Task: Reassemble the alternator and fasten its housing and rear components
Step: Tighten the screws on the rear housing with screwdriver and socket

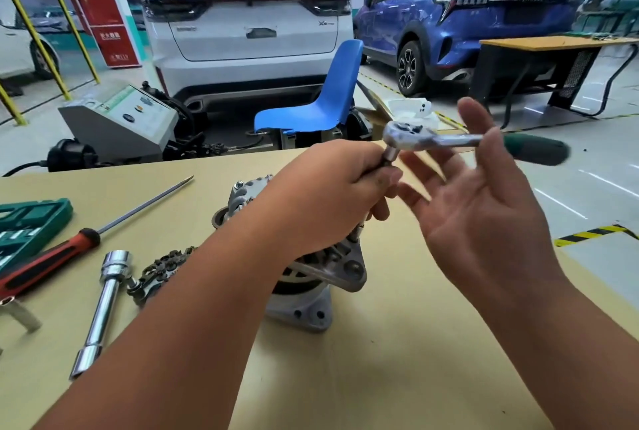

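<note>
while the left hand (pixel 332 194) grips the ratchet (pixel 404 134) by its shaft over the alternator (pixel 311 312) at frame centre, the right hand (pixel 484 208) lies open along the handle; housing bolts look mid-tightening, and a rear part (pixel 162 268) at lower left lies unfitted.

The tan bench (pixel 397 343) carries the alternator (pixel 304 315), standing on end near the middle. Just left of it lies a dark rectifier plate (pixel 162 268), then a chrome tubular socket wrench (pixel 100 312), a red-handled screwdriver (pixel 69 246) and, at the left edge, a green tool case (pixel 27 225).
</note>
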`<action>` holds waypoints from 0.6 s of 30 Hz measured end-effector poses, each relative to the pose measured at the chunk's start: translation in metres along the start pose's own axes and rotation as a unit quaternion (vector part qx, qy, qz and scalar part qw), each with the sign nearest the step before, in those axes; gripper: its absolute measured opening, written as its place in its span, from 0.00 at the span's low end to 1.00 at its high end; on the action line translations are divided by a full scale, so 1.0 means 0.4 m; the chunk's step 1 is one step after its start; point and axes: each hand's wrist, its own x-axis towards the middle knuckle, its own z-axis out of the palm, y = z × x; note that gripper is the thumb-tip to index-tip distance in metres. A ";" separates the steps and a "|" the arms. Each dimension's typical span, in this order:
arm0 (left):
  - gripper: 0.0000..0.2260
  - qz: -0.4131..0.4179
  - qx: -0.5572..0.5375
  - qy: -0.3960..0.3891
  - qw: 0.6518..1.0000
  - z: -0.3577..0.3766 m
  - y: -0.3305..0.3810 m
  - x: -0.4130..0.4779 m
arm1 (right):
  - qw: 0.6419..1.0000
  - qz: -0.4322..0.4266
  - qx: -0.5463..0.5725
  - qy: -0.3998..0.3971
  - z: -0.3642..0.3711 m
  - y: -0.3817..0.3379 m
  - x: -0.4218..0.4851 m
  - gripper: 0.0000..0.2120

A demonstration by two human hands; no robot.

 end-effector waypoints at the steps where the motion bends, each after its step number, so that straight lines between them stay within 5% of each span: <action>1: 0.12 -0.003 -0.010 0.001 1.000 -0.003 -0.002 -0.001 | 0.999 -0.039 -0.013 -0.018 0.002 -0.001 -0.004 0.13; 4: 0.12 -0.011 -0.011 -0.006 1.000 -0.010 -0.001 -0.004 | 0.975 -0.173 -0.124 -0.071 0.001 -0.004 -0.018 0.09; 8: 0.12 0.002 0.026 -0.018 1.000 -0.002 0.010 -0.001 | 0.873 -0.341 -0.314 -0.152 -0.007 0.004 -0.026 0.09; 11: 0.12 0.004 0.034 -0.026 0.999 0.000 0.008 -0.002 | 0.830 -0.377 -0.384 -0.146 -0.008 -0.012 -0.032 0.11; 13: 0.11 -0.007 0.014 -0.023 1.000 -0.002 0.003 -0.002 | 0.877 -0.334 -0.334 -0.088 -0.005 -0.017 -0.030 0.11; 15: 0.11 -0.011 -0.005 -0.014 1.000 -0.006 0.000 -0.005 | 0.968 -0.181 -0.175 0.007 0.011 -0.016 -0.024 0.12; 18: 0.11 0.009 0.005 -0.030 0.999 -0.005 0.003 -0.007 | 0.997 0.048 0.002 0.066 0.012 -0.007 -0.009 0.18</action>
